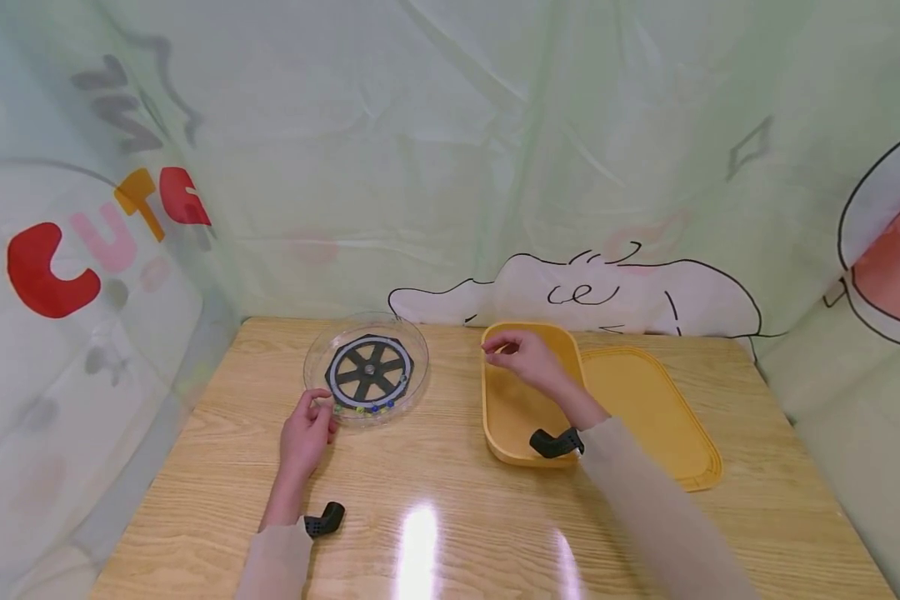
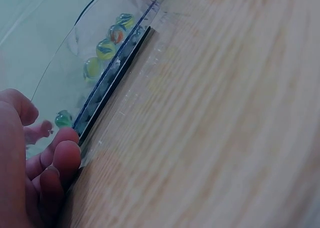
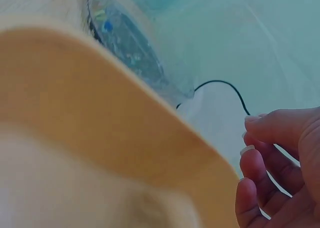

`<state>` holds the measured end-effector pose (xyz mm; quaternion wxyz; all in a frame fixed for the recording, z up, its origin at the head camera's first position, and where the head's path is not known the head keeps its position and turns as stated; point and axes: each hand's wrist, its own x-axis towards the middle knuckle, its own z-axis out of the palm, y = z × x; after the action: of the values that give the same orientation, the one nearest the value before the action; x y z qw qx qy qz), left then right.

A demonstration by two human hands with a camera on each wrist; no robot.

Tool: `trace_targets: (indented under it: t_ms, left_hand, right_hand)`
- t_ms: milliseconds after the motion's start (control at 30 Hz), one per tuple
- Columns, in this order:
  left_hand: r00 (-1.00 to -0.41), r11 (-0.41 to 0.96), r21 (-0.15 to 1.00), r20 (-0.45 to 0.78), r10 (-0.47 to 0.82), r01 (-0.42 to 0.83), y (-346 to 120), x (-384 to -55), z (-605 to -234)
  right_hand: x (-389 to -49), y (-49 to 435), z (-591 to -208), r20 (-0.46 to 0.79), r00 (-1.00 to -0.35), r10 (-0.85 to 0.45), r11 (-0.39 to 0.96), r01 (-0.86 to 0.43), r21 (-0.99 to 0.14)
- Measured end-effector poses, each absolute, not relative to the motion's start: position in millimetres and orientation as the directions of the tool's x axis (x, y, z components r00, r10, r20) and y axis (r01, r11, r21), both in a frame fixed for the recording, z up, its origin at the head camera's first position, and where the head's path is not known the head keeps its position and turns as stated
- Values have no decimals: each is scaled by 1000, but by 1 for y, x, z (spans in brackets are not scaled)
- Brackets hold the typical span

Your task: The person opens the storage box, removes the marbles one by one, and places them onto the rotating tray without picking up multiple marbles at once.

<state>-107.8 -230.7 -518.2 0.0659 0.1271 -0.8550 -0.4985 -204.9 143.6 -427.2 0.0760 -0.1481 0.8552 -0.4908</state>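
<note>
Toward the back left of the table stands a clear round dish (image 1: 360,422) with a dark wheel-shaped pattern in its base. Several glass marbles (image 1: 375,408) gather along its near side; a green marble (image 2: 63,119) sits close to my fingertips in the left wrist view. My left hand (image 1: 306,433) grips the dish's near-left wall between thumb and fingers. Above the left rim of a yellow plastic bin (image 1: 513,408) hovers my right hand (image 1: 525,362), its fingers loosely curled. Nothing shows between its thumb and fingertips in the right wrist view.
A flat yellow lid (image 1: 645,417) lies right of the bin, partly behind my right forearm. The wooden table (image 1: 390,508) ends at a printed curtain (image 1: 420,167) at the back and sides. Black wrist cameras (image 1: 555,443) stick out from both wrists.
</note>
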Motion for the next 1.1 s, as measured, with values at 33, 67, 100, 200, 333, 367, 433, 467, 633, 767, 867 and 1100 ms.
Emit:
trace_targets:
  t_ms: [33,67,100,200,333,367,433,467,633,767,867,1100]
  left_hand:
    - [-959,471,869,-15,-283,-153,-231,-108,-518]
    - [-959,471,868,-17,-283,-154,-231,-108,-518]
    - [-959,468,870,-19,-284,-156,-231,-108,-518]
    - [-959,468,869,-25,-282,-161,-231,-107,-518]
    - [-958,466,869,-29,-285,-165,-231,-106,-518]
    - [-958,467,869,-28,-286,-165,-231,-106,-518]
    - [-959,470,868,-24,-284,-161,-231,-106,-519]
    - [-959,471,868,-23,-282,-159,-231,-106,-519]
    - [-960,470,869,-18,-280,-153,-230,-107,-518]
    - [-960,474,868,-13,-280,-151,-230,-108,-518]
    - [-960,474,868,-12,-281,-149,-231,-108,-518]
    - [-964,479,867,-7,-268,-139,-232,-108,-520]
  right_hand:
    - [-205,147,-428,15,-944,-328,479,-181,-859]
    - [-204,151,-430,15,-944,-330,488,-184,-853]
    - [-204,155,-432,13,-943,-334,498,-188,-847]
    - [-204,163,-436,1,-939,-345,533,-196,-823]
    - [-204,173,-440,0,-922,-386,570,-239,-786]
    - [-204,175,-441,-3,-919,-394,577,-245,-779]
    - [-204,179,-443,-9,-911,-413,595,-262,-760]
    - [-205,181,-444,-17,-907,-421,603,-266,-752]
    - [-204,189,-447,-102,-884,-456,661,-260,-704]
    - [-203,194,-445,-175,-860,-479,684,-241,-688]
    - [-202,196,-443,-206,-838,-506,704,-263,-659]
    - [-200,199,-437,-298,-775,-556,751,-315,-581]
